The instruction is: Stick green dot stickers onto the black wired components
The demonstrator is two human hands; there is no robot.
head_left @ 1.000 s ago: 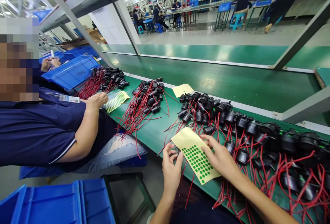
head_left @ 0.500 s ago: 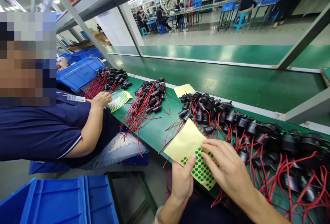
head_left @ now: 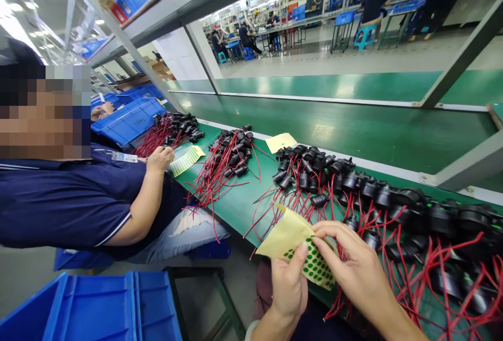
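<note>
A yellow sticker sheet (head_left: 288,236) with rows of green dots is held over the bench's front edge, tilted and slightly bent. My left hand (head_left: 288,283) pinches its lower edge, thumb on top of the dots. At the sheet's right part is my right hand (head_left: 349,262), thumb and forefinger closed at a green dot near the upper edge. Black round parts with red wires (head_left: 314,171) lie just behind the sheet, and more of them (head_left: 444,220) spread to the right.
A co-worker's hand (head_left: 160,158) is at another dotted sheet (head_left: 187,160) on the left. Between us lies a pile of wired parts (head_left: 231,152). Another yellow sheet (head_left: 280,142) rests behind. Blue crates (head_left: 98,304) stand at the lower left; a metal frame post (head_left: 459,58) rises at the right.
The sheet and both my hands have moved slightly down and right. The sheet is now tilted flatter and more bent, and my right thumb and forefinger have come together at its edge.
</note>
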